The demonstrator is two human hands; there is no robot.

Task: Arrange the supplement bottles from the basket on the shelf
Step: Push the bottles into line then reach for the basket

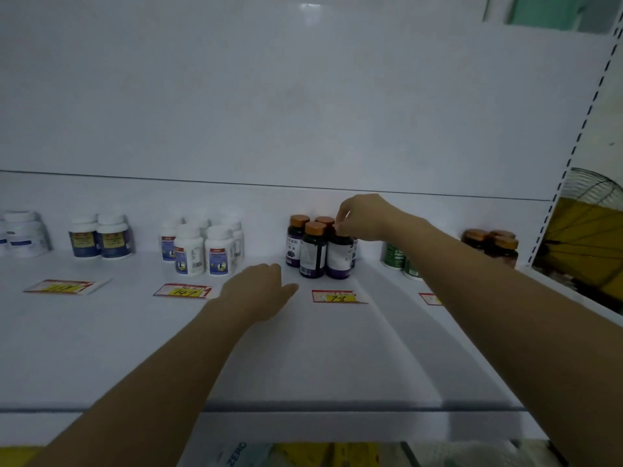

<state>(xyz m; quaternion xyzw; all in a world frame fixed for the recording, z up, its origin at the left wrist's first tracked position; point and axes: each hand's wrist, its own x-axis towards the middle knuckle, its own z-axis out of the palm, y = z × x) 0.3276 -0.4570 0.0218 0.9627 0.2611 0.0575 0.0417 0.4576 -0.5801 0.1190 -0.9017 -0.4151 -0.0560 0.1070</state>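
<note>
On the white shelf (303,348) stands a cluster of dark bottles with copper caps (312,251). My right hand (362,217) grips the top of the front right bottle (338,257) of that cluster from above; its cap is hidden under my fingers. My left hand (259,288) reaches over the shelf just left of the cluster with loosely extended fingers and holds nothing. The basket is out of view.
Further left stand white-capped bottles (202,246), two blue-labelled bottles (101,239) and a white jar (23,235). Green bottles (399,259) and brown copper-capped bottles (492,246) stand to the right. Price tags (337,297) lie along the shelf. A fan (586,210) stands beyond the right upright.
</note>
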